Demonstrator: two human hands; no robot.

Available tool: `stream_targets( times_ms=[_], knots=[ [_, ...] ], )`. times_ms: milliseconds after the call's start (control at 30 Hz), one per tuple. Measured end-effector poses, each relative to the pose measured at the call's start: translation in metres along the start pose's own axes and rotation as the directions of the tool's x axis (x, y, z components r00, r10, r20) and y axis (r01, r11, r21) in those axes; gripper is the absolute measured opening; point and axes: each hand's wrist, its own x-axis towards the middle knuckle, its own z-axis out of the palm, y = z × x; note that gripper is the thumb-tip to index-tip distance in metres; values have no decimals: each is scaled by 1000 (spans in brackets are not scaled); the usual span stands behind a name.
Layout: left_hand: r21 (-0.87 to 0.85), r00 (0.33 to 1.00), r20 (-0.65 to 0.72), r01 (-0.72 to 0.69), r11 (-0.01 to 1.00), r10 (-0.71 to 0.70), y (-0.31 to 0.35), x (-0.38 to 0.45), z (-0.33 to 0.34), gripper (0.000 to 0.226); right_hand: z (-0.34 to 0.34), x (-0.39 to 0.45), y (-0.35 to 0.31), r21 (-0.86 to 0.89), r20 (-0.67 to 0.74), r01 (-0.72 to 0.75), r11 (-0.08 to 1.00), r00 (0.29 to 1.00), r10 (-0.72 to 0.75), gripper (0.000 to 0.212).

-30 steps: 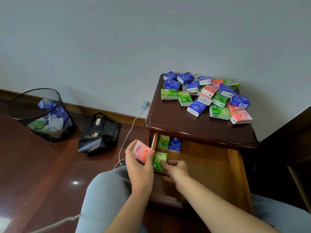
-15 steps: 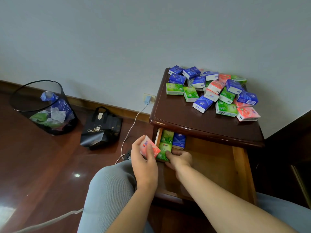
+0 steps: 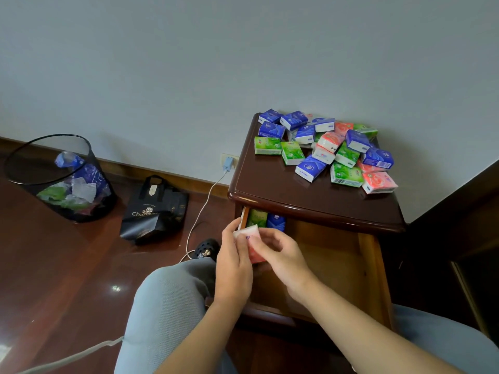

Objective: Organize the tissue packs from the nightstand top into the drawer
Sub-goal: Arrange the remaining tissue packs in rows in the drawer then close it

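Barely begun: green and blue packs point(image 3: 266, 218) in the open wooden drawer point(image 3: 334, 255); left hand point(image 3: 233, 265) and right hand point(image 3: 280, 255) both pinching a pink pack point(image 3: 249, 234) at centre; colourful pile of tissue packs point(image 3: 326, 149) left upper right.

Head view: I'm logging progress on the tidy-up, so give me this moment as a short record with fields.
left hand: left hand grips the pink tissue pack over the drawer
right hand: right hand pinches the same pack
in drawer: green pack and blue pack at the back left
nightstand top: nightstand carries a pile of packs, blue, green and pink
floor: mesh bin, black bag
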Motion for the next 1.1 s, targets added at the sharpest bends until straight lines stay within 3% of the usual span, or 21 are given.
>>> stream_targets(
  times_ms=[133, 200, 300, 433, 500, 600, 767, 933, 1100],
  knots=[
    [83, 1000, 21, -15, 996, 14, -5, 0, 3, 39, -10, -2, 8, 42, -80, -81, 996, 993, 84, 30],
    [267, 995, -34, -78, 961, 90, -6, 2, 2, 39, -18, 0, 15, 77, -208, -167, 983, 962, 180, 27],
    [555, 980, 20, -177, 813, 200, -6, 2, 3, 41, -28, 6, 29, 56, -345, -264, 963, 900, 267, 33],
    [700, 954, 194, -299, 648, 230, -5, -1, 9, 48, -28, 15, 44, 49, -364, -331, 942, 873, 325, 37],
    [763, 943, 282, -333, 555, 178, -7, -2, 12, 54, -25, 19, 51, 54, -367, -343, 938, 867, 337, 39],
    [819, 940, 337, -323, 475, 59, -14, 3, 14, 59, -22, 25, 57, -23, -409, -353, 935, 857, 314, 43],
    [847, 920, 391, -361, 390, 3, -16, 3, 16, 54, -20, 36, 59, -140, -440, -341, 929, 863, 250, 46],
    [854, 918, 395, -357, 379, -24, -17, 3, 18, 55, -20, 46, 56, -212, -452, -322, 923, 869, 200, 59],
    [855, 918, 394, -346, 387, -51, -15, 3, 18, 58, -18, 51, 54, -303, -448, -303, 904, 882, 146, 50]
  ],
)
